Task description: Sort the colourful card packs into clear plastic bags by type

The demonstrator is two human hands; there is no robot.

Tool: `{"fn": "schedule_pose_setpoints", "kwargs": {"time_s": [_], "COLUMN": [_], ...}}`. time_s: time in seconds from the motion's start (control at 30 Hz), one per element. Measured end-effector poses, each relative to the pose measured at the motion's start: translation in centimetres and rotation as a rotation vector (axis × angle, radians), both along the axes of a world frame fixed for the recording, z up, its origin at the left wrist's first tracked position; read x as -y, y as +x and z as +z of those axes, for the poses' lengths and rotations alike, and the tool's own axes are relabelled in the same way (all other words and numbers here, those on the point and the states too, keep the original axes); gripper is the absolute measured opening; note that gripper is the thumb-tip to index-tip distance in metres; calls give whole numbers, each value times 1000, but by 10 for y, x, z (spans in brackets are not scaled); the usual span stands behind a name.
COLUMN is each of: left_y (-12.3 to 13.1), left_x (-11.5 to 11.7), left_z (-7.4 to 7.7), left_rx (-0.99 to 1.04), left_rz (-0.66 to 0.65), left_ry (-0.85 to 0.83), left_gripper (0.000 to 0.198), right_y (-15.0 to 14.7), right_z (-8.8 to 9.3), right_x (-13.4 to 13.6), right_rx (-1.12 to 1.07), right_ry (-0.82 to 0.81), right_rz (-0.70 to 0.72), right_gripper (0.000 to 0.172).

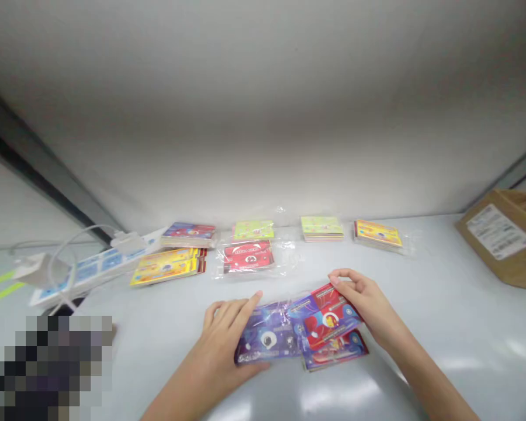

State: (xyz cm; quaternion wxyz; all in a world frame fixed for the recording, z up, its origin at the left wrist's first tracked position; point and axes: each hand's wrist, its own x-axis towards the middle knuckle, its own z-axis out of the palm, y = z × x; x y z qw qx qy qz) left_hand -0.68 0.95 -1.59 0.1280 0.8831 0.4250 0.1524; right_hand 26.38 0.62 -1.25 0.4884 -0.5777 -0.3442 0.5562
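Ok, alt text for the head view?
The left hand presses a purple plastic-wrapped card pack; the right hand grips a red card pack beside it on a white table. Beyond lie a yellow card pack, a green card pack, another red pack.

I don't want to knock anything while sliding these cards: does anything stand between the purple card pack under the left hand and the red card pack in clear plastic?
Nothing visible does. The left hand rests on the purple card pack, and only white tabletop shows between it and the red card pack.
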Motion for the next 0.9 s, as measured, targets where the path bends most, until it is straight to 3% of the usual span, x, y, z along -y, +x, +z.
{"fn": "schedule_pose_setpoints", "kwargs": {"time_s": [0.33,0.47,0.7,0.9], "left_y": [-3,-3,-5,-2], "left_x": [-1,-3,-3,-3], "left_z": [3,1,-1,-1], "left_rx": [-1,2,-6,33], "left_rz": [10,17,47,47], "left_ry": [-87,-85,-74,-65], "left_gripper": [90,91,89,90], "right_y": [-1,9,31,24], "right_z": [-3,-5,5,3], "right_x": [0,0,-1,-1], "right_rx": [127,207,155,231], "right_ry": [69,121,152,102], "right_rz": [-88,-129,-281,-169], "right_gripper": [36,32,38,34]}}
